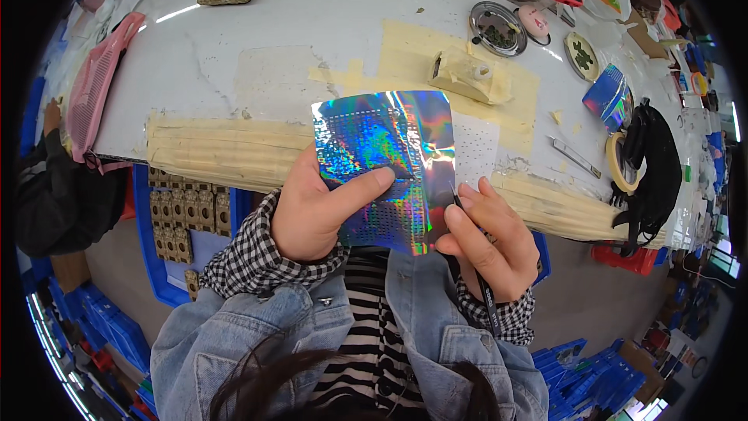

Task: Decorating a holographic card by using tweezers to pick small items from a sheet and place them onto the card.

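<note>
- Holding: left hand (323, 203) is gripping a holographic sheet (362, 129), thumb pressing on its face, other fingers hiding behind it.
- Location: sheet is hovering at the near edge of the white surface (195, 54), directly before the person.
- Right hand (495, 245): fingers are closing around a slim black tool (487, 296), its fine tip pointing at the sheet's right edge; whether skin is touching that edge, cannot tell.
- Handling, judged: sheet is looking light, thin, flexible and slick, likely creasing easily; glare is making its rows of small marks hard to read. Best hold is seeming to be a flat pinch at the left margin, keeping the face uncovered.
- Beyond, far side: a yellow-taped block (467, 82) is sitting past the sheet; a round metal dish (499, 29) is holding dark green bits.
- Right: metal tweezers (575, 157), a tape roll (621, 164) and a black bag (658, 164) are lying well apart from the sheet.
- Left: a pink basket (101, 86) is standing at the edge.
- Obstruction: left thumb is covering part of the sheet; the sheet itself is partly hiding a dotted white paper (475, 144).
</note>
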The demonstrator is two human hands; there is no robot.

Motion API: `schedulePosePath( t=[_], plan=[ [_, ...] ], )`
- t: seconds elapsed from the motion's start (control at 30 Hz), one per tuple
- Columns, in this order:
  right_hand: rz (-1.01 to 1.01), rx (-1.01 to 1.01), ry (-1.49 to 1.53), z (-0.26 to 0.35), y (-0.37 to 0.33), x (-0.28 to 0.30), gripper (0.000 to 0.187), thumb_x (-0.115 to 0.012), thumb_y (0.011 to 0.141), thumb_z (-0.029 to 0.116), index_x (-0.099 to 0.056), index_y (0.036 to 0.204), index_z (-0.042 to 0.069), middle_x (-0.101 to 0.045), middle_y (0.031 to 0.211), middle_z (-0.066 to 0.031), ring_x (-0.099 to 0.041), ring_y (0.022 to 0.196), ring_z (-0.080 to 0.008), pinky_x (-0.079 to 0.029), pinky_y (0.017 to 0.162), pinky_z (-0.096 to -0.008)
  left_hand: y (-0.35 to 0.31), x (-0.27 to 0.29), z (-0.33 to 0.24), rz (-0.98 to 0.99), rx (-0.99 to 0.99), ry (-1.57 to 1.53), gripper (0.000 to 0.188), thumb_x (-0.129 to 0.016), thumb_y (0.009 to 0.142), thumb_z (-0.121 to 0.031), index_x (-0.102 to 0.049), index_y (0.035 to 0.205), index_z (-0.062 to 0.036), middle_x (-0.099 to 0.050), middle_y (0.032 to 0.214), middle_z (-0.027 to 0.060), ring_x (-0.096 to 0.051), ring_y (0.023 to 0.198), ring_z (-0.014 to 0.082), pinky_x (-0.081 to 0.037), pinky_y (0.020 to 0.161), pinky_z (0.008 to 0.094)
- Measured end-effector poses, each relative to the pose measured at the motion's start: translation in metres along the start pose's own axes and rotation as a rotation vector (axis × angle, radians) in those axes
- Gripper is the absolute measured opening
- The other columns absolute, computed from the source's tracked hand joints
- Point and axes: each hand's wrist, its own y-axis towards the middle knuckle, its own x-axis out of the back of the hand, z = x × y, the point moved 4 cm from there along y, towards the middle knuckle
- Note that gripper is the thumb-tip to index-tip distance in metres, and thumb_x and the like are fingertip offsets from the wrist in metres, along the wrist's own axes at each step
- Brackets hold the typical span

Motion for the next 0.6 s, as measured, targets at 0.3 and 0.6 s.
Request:
schedulePosePath(
  t=[0.3,0.6],
  plan=[
    [0.046,-0.097,-0.338,-0.021,-0.021,-0.002,0.035,-0.079,0.071,0.015,-0.070,0.103,0.006,-0.067,0.093,-0.0095,-0.068,0.091,-0.0260,-0.053,0.087,-0.0469,0.002,0.013,-0.009,-0.084,-0.124,-0.036,0.029,-0.061,0.087,0.001,-0.056,0.116,0.0024,-0.066,0.108,0.0101,-0.063,0.098,0.0169,-0.050,0.088,0.0320],
    [0.164,-0.109,-0.335,-0.022,-0.014,-0.004,0.029,-0.078,0.070,0.014,-0.068,0.097,0.005,-0.068,0.095,-0.0101,-0.064,0.100,-0.0272,-0.048,0.095,-0.0493,0.000,0.008,-0.018,-0.047,-0.160,-0.042,0.035,-0.059,0.087,-0.001,-0.052,0.122,0.0032,-0.064,0.112,0.0128,-0.063,0.102,0.0205,-0.049,0.093,0.0362]
  ],
)
